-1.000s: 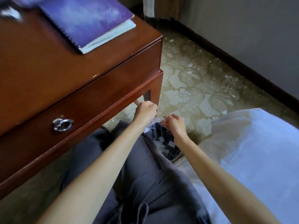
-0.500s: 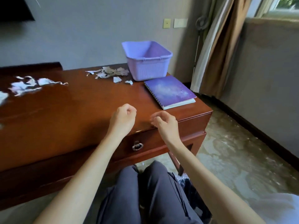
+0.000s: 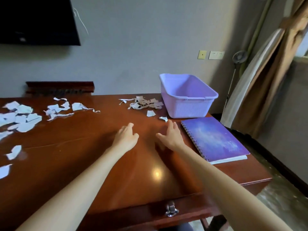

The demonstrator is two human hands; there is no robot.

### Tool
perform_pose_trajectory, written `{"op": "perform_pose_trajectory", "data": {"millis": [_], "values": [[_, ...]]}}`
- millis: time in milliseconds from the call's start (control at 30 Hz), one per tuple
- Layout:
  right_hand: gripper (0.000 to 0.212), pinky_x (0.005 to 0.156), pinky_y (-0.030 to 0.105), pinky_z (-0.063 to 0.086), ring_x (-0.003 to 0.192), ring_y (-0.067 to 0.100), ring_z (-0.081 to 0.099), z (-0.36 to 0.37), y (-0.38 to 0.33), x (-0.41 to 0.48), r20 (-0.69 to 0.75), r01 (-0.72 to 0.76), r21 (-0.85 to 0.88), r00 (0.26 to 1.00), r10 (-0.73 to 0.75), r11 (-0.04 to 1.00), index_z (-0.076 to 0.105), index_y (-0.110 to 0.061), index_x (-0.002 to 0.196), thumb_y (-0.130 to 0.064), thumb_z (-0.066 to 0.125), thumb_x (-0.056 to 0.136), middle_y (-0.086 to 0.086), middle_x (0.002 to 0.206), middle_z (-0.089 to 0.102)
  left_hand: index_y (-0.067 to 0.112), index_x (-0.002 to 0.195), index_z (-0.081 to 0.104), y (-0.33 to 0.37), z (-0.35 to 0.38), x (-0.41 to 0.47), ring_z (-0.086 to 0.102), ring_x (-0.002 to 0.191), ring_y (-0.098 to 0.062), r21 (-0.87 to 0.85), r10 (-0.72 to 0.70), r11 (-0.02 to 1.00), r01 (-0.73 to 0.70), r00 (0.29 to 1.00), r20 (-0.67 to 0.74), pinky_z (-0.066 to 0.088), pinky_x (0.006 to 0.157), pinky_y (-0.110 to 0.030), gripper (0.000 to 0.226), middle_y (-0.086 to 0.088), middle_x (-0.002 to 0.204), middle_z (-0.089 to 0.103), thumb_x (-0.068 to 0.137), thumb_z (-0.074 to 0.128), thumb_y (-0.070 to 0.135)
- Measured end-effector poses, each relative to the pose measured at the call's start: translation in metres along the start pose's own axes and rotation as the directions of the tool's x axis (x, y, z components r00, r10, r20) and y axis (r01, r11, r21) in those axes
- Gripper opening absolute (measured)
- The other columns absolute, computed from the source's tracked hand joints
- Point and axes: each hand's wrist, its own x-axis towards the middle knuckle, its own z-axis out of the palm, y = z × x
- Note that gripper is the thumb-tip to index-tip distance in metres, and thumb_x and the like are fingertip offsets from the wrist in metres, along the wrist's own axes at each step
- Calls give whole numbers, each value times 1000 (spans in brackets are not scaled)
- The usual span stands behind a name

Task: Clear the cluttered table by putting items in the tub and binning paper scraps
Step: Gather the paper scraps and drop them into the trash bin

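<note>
Both my hands reach out over the brown wooden table, holding nothing. My left hand and my right hand have their fingers spread and relaxed, pointing toward a pile of brownish paper scraps beside the lilac tub. Two small white scraps lie just beyond my right fingertips. A purple spiral notebook lies to the right of my right hand. Several white scraps are scattered across the table's left side.
A drawer handle sits on the table's front. A dark screen hangs on the wall at upper left. Curtains and a standing fan are to the right. The bin's dark edge shows under the table.
My view rose from the bin under the table to the tabletop. Both hands came up from the bin, then moved forward over the table and uncurled their fingers.
</note>
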Motion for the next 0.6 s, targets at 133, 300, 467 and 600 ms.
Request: {"op": "perform_pose_trajectory", "data": {"millis": [133,300,467,600], "values": [[90,120,37,10,148,27,1,15,-14,53,19,1,-21,1000,0,1000,0,-7,150,-38,58,88,15,159,2,18,148,24,-3,3,55,29,141,-27,55,-5,998,6,1000,-18,34,110,-41,53,-8,153,29,98,42,21],[93,119,36,13,147,31,4,35,-27,114,3,40,-62,999,-40,997,-2,-3,149,-36,60,87,20,157,4,16,148,23,-2,4,124,29,140,-27,113,59,992,-49,994,-93,33,110,-40,55,-9,151,31,96,42,16],[91,119,38,8,147,27,-13,49,-29,167,0,82,-108,997,-82,991,-12,-9,149,-39,51,91,15,158,-15,15,147,25,1,5,189,15,145,-29,167,114,982,-85,978,-174,26,114,-41,51,-12,154,25,98,37,15],[91,120,39,-6,145,24,-21,48,-34,207,6,112,-222,993,-114,969,-13,-17,150,-46,48,88,9,156,-24,24,149,19,7,9,233,-10,147,-30,247,150,962,-116,981,-126,6,119,-50,51,-11,160,2,99,30,21]]}}
